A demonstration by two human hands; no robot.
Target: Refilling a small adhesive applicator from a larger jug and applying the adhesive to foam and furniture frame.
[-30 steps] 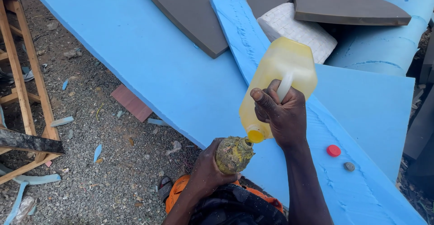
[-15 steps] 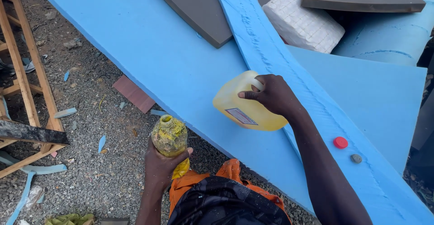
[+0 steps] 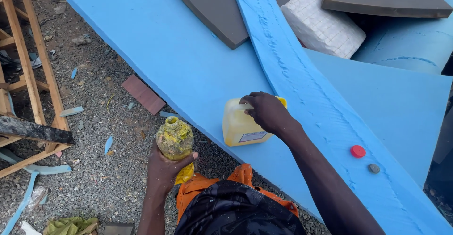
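Note:
My right hand (image 3: 267,112) grips the top handle of a yellow plastic jug (image 3: 243,126), which stands upright on a large blue foam sheet (image 3: 188,60). My left hand (image 3: 166,169) holds a small glue-crusted yellow bottle (image 3: 174,138) upright with its mouth open, over the gravel just off the sheet's near edge. A red cap (image 3: 358,151) and a small grey cap (image 3: 373,168) lie on the foam strip to the right of my right arm.
A long blue foam strip (image 3: 292,74) crosses the sheet. Dark grey foam pieces (image 3: 212,8) and a white quilted cushion (image 3: 323,25) lie beyond it. A wooden frame (image 3: 28,70) stands at left on gravel (image 3: 94,121) strewn with scraps.
The jug, tipped over the small bottle a second ago, has come down and now stands on the foam. My left hand has drawn the bottle left and lower, away from the jug.

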